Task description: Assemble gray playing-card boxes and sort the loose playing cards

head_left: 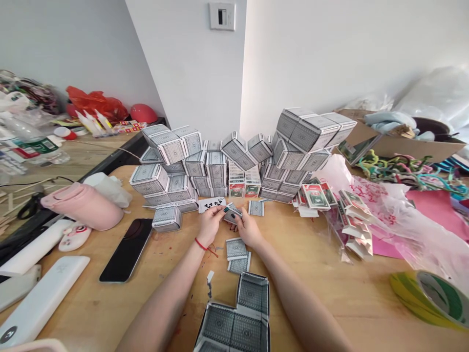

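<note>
Between both hands is a grey-patterned playing card, held at its edges. My left hand pinches its left side, with a red string round the wrist. On the card's right side, my right hand is closed with fingers partly beneath it. A face-up club card lies just beyond my left hand, and a face-down card is right of the held one. Two more loose cards overlap nearer me. Closest to me stands an open-topped structure of joined cards.
Card-built boxes are stacked along the back, with red and green card packs among them. At left are a phone, a pink bottle and a white power bank. Tape and crumpled plastic lie right.
</note>
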{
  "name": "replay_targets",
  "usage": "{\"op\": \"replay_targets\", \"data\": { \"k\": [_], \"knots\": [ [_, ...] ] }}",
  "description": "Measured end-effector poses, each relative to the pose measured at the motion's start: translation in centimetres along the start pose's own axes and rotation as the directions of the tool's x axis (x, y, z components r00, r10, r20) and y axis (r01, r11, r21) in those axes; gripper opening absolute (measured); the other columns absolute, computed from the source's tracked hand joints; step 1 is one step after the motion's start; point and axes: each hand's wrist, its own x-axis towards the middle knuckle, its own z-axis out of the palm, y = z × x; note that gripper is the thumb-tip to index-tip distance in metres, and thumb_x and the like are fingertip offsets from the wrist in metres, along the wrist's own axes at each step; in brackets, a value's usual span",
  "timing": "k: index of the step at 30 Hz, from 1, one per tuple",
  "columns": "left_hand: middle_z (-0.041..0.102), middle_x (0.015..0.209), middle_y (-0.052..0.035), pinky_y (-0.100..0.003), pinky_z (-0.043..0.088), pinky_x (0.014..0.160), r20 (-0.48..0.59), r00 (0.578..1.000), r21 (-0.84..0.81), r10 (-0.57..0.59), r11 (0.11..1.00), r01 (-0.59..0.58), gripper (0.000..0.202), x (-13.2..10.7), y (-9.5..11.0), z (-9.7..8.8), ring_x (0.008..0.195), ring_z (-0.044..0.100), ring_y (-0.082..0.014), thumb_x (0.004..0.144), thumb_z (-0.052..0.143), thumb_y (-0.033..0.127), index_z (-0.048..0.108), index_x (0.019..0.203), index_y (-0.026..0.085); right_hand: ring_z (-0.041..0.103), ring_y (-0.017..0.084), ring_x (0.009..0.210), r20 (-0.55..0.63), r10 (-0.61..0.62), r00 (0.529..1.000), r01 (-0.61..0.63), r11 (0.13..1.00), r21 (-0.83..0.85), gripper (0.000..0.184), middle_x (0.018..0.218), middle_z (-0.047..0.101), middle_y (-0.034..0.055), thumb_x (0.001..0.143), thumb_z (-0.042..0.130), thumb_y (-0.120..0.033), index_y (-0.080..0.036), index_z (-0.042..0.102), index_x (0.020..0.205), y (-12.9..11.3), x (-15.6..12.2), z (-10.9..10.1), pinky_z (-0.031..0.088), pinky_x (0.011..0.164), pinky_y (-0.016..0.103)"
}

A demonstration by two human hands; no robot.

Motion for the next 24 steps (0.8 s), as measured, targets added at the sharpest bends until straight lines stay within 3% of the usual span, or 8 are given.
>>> {"op": "replay_targets", "data": {
  "k": [4, 9, 12, 15, 24],
  "knots": [
    [0.062, 0.071, -0.0018, -0.025, 0.042, 0.064, 0.007, 0.999, 0.03, 0.041, 0.999, -0.041, 0.024, 0.0, 0.0, -0.1, 0.065, 0.055, -0.0121, 0.055, 0.07, 0.029, 0.062, 0.072, 0.014, 0.054, 0.015, 0.05, -0.004, 0.001, 1.0, -0.001, 1.0, 0.0, 0.014, 0.057, 0.054, -0.0024, 0.084, 0.036, -0.036, -0.024, 0.042, 0.088, 0.1, 0.0, 0.0, 0.043, 0.05, 0.027],
    [0.061, 0.076, -0.0021, -0.023, 0.043, 0.06, 0.076, 0.993, 0.055, 0.085, 0.995, -0.089, 0.031, -0.2, 0.3, 0.1, 0.067, 0.055, -0.0123, 0.061, 0.067, 0.03, 0.059, 0.087, 0.015, 0.053, 0.014, 0.05, 0.042, 0.018, 0.999, -0.024, 0.987, 0.159, 0.023, 0.065, 0.057, 0.0008, 0.084, 0.035, -0.045, -0.023, 0.041, 0.085, -0.1, 0.2, 0.0, 0.044, 0.048, 0.027],
    [0.057, 0.062, -0.0005, -0.023, 0.041, 0.051, 0.179, 0.981, 0.188, 0.074, 0.976, -0.108, 0.023, -0.7, 0.5, 0.5, 0.054, 0.052, -0.0115, 0.068, 0.06, 0.036, 0.059, 0.08, 0.016, 0.052, 0.014, 0.046, 0.051, 0.03, 0.998, -0.041, 0.97, 0.241, 0.029, 0.06, 0.056, 0.0001, 0.083, 0.031, -0.05, -0.023, 0.041, 0.082, -0.3, 0.2, -0.1, 0.044, 0.046, 0.027],
    [0.05, 0.053, 0.0015, -0.022, 0.036, 0.044, 0.199, 0.975, 0.27, 0.104, 0.95, -0.156, 0.025, -1.4, 0.5, 1.0, 0.044, 0.045, -0.0106, 0.074, 0.051, 0.042, 0.055, 0.076, 0.017, 0.051, 0.014, 0.043, 0.046, 0.054, 0.998, -0.064, 0.959, 0.277, 0.037, 0.054, 0.055, -0.0007, 0.082, 0.028, -0.055, -0.022, 0.044, 0.077, -0.4, 0.1, -0.1, 0.044, 0.043, 0.027],
    [0.05, 0.074, -0.0005, -0.022, 0.041, 0.058, 0.262, 0.932, 0.551, 0.25, 0.754, -0.358, 0.024, -2.2, 0.7, 1.2, 0.062, 0.047, -0.0106, 0.084, 0.036, 0.038, 0.048, 0.086, 0.018, 0.045, 0.011, 0.034, 0.057, 0.159, 0.986, -0.169, 0.915, 0.366, 0.043, 0.044, 0.052, -0.0033, 0.077, 0.036, -0.059, -0.019, 0.05, 0.072, -0.6, 0.4, -0.4, 0.039, 0.036, 0.023]
  ]
}}
